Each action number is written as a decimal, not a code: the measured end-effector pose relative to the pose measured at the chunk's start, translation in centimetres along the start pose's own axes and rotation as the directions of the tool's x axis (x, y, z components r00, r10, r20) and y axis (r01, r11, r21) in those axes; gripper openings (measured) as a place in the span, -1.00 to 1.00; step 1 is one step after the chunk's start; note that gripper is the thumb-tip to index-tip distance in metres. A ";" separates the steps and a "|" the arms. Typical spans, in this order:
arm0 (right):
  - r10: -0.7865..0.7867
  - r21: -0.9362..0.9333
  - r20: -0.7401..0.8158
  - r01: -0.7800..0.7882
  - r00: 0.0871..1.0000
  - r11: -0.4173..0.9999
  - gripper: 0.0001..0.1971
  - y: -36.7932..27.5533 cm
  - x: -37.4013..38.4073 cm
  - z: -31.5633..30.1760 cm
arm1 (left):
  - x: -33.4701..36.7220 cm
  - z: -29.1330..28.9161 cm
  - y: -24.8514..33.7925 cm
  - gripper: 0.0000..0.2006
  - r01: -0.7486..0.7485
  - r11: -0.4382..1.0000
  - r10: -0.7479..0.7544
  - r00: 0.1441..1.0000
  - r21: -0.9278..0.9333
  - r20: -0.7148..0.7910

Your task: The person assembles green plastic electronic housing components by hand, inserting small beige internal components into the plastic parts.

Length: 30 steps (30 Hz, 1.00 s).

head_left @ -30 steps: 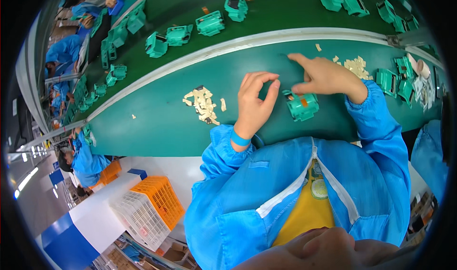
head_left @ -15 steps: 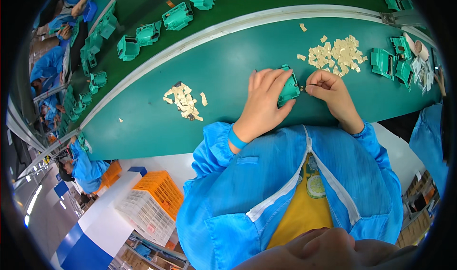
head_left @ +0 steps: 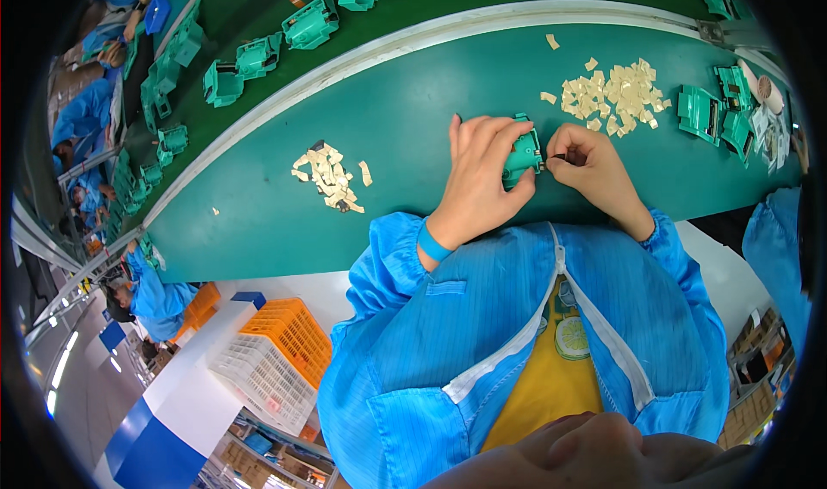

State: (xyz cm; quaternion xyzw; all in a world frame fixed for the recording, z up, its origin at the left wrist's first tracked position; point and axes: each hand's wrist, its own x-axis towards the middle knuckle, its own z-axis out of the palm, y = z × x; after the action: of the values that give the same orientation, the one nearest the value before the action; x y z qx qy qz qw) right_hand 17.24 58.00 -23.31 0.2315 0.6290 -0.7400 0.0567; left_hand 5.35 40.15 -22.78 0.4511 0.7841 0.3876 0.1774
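My left hand [head_left: 485, 166] is closed over a green plastic housing [head_left: 523, 155], its fingers along the far side and the thumb at the near edge. Close against the housing's right end, my right hand [head_left: 588, 163] pinches a small dark piece [head_left: 560, 157] between thumb and forefinger; its kind is too small to make out. To the right of centre, beyond my right hand, lies a loose pile of cream-coloured paper-like bits [head_left: 633, 93]. A smaller pile of cream bits with some dark pieces [head_left: 327, 177] lies left of my left hand.
Several green housings [head_left: 699, 113] stand at the table's right end, beside clear plastic bags [head_left: 769, 136]. A pale rail [head_left: 413, 48] divides the table from a belt carrying more housings [head_left: 311, 24]. Orange and white crates [head_left: 289, 338] stand lower left. Co-workers in blue [head_left: 86, 114] are at far left.
My right hand has moved slightly left, bringing the small dark piece up to the housing's right end. The left hand keeps its hold. Housings on the belt have shifted slightly left in the picture.
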 end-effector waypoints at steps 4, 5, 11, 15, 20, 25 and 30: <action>0.035 -0.006 -0.005 -0.035 0.999 0.999 -0.87 0.3 0.2 -0.1 | 0.1 0.2 0.0 -0.42 0.004 1.000 -0.004 1.000 0.010 -0.001; 0.038 -0.004 -0.004 -0.038 0.999 0.999 -0.88 0.2 0.2 0.0 | 0.1 0.1 0.1 -0.43 0.009 1.000 -0.009 1.000 0.008 0.002; 0.031 -0.002 -0.006 -0.031 0.999 1.000 -0.88 0.4 0.3 0.0 | 0.3 0.1 0.0 -0.45 0.013 1.000 -0.013 1.000 0.008 -0.006; 0.031 -0.036 -0.011 -0.031 0.999 0.999 -0.88 0.4 0.3 0.0 | 0.4 0.2 0.0 -0.46 0.012 1.000 -0.012 1.000 0.006 -0.002; 0.034 -0.029 -0.011 -0.034 0.999 0.999 -0.89 0.3 0.3 0.1 | 0.2 0.3 0.0 -0.47 0.011 1.000 -0.011 1.000 0.015 -0.006; 0.065 -0.032 -0.009 -0.065 0.998 0.997 -0.89 0.0 0.3 0.0 | 0.3 0.4 0.0 -0.48 0.032 0.999 -0.032 0.999 0.011 0.015; 0.037 -0.126 -0.021 -0.040 0.999 0.991 -0.88 -0.5 0.3 0.1 | 0.5 0.1 0.1 -0.49 0.048 0.999 -0.048 0.999 -0.012 0.021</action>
State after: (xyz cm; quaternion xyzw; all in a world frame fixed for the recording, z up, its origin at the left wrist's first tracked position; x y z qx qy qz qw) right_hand 16.73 58.06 -22.93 0.2463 0.6704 -0.6954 0.0796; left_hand 5.21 40.62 -22.69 0.4349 0.7905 0.3834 0.1975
